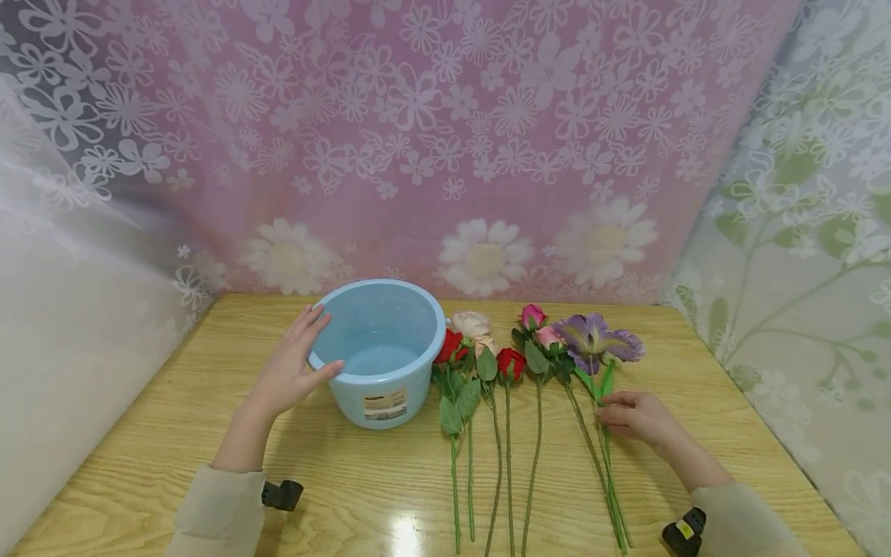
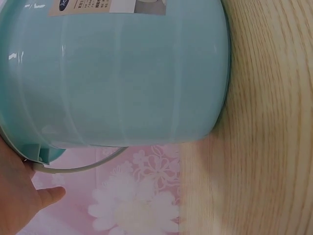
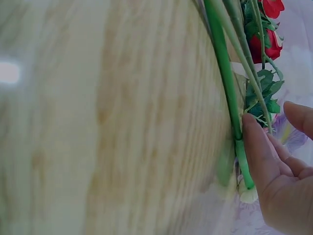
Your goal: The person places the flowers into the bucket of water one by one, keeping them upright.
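A light blue bucket [image 1: 379, 363] stands upright at the centre left of the table. My left hand [image 1: 292, 371] rests on its left rim with fingers spread; one finger sticks out beside the bucket's handle [image 2: 83, 169] in the left wrist view. To the right lies a purple flower [image 1: 592, 340] on green stems [image 1: 609, 472]. My right hand [image 1: 636, 418] is at these stems, fingertips touching or very near them; in the right wrist view its fingers are apart beside a green stem [image 3: 227, 78].
Red roses [image 1: 511, 363], pale roses [image 1: 471, 323] and pink roses [image 1: 533, 316] lie side by side between bucket and purple flower, stems toward me. Wrist cameras [image 1: 281, 495] show on both sleeves. Floral curtains [image 1: 452, 155] close off the back and sides of the wooden table [image 1: 348, 480].
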Action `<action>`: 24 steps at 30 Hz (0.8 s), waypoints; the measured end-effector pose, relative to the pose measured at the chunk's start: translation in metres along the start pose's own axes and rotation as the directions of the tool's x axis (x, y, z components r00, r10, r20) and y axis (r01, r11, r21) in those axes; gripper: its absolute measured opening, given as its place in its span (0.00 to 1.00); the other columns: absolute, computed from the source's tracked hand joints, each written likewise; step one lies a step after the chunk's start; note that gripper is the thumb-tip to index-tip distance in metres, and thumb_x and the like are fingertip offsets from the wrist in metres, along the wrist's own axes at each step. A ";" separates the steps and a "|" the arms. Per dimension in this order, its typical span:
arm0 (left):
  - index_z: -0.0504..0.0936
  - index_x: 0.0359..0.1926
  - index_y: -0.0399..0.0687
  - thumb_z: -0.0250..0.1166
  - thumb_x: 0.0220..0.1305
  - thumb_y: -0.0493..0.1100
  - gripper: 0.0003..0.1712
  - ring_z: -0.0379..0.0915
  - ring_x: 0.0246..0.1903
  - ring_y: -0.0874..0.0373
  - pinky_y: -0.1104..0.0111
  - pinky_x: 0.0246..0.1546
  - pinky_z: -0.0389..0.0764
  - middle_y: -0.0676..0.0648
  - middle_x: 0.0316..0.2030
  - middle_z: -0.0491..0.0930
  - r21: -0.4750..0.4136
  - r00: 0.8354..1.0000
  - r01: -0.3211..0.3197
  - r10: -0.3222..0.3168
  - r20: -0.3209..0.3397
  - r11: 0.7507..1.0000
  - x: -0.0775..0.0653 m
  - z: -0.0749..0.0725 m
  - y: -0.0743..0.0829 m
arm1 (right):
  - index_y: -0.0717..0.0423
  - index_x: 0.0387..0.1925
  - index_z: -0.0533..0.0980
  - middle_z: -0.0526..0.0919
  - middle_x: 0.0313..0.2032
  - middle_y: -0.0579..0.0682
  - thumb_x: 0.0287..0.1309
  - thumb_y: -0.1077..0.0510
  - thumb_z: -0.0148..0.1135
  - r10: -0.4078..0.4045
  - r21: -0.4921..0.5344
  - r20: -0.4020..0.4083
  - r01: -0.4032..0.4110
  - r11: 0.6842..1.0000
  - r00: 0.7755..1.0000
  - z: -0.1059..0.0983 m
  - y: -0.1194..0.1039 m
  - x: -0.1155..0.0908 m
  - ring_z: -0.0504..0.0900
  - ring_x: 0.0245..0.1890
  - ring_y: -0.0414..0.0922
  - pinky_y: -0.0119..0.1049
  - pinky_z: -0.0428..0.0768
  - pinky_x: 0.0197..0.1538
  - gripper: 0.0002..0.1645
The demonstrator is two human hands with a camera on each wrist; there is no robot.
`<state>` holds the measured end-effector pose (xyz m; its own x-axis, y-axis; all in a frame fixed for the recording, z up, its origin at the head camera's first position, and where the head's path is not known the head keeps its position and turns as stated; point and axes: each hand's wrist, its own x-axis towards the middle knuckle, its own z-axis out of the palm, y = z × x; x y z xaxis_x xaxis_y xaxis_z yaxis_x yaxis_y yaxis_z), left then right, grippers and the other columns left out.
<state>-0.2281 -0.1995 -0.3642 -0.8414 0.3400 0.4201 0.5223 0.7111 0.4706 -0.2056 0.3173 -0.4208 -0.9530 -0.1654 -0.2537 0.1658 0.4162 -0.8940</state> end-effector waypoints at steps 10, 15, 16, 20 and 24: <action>0.56 0.64 0.36 0.60 0.55 0.56 0.43 0.33 0.65 0.46 0.39 0.55 0.48 0.39 0.65 0.47 -0.019 1.000 -0.007 0.007 -0.002 1.000 0.001 -0.001 0.001 | 0.84 0.55 0.52 0.78 0.41 0.61 0.57 0.63 0.53 0.005 0.142 0.051 -0.012 0.990 0.999 0.000 0.001 0.003 0.79 0.40 0.45 0.37 0.78 0.44 0.34; 0.57 0.63 0.36 0.60 0.55 0.55 0.42 0.33 0.65 0.46 0.38 0.55 0.49 0.40 0.66 0.46 -0.022 1.000 -0.004 0.004 -0.006 1.000 0.001 -0.001 0.002 | 0.83 0.56 0.50 0.80 0.38 0.56 0.58 0.64 0.53 0.017 0.188 0.062 -0.028 0.982 0.998 0.000 0.001 0.005 0.80 0.37 0.43 0.33 0.79 0.40 0.34; 0.57 0.63 0.36 0.60 0.55 0.55 0.42 0.33 0.65 0.46 0.38 0.55 0.49 0.40 0.66 0.46 -0.023 1.000 -0.004 0.004 -0.006 1.000 0.001 -0.001 0.001 | 0.84 0.56 0.50 0.80 0.37 0.55 0.57 0.64 0.53 0.019 0.196 0.063 -0.031 0.980 0.998 0.000 0.001 0.005 0.80 0.36 0.43 0.33 0.80 0.39 0.34; 0.57 0.63 0.35 0.60 0.55 0.55 0.42 0.33 0.65 0.45 0.37 0.54 0.49 0.40 0.66 0.47 -0.028 1.000 -0.003 0.003 -0.011 1.000 0.001 -0.001 0.001 | 0.84 0.56 0.49 0.80 0.37 0.54 0.57 0.65 0.52 0.026 0.229 0.070 -0.041 0.973 0.997 0.000 0.002 0.006 0.80 0.35 0.42 0.32 0.80 0.38 0.34; 0.57 0.63 0.36 0.60 0.55 0.55 0.42 0.34 0.64 0.43 0.37 0.54 0.49 0.40 0.66 0.47 -0.035 1.000 -0.003 0.002 -0.014 0.999 0.001 0.000 0.002 | 0.83 0.56 0.49 0.80 0.36 0.53 0.57 0.66 0.52 0.036 0.249 0.068 -0.052 0.967 0.997 0.001 0.004 0.007 0.80 0.35 0.43 0.31 0.80 0.37 0.34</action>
<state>-0.2277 -0.1985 -0.3630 -0.8382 0.3330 0.4319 0.5291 0.6885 0.4959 -0.2115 0.3165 -0.4262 -0.9270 -0.2112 -0.3100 0.2726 0.1881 -0.9435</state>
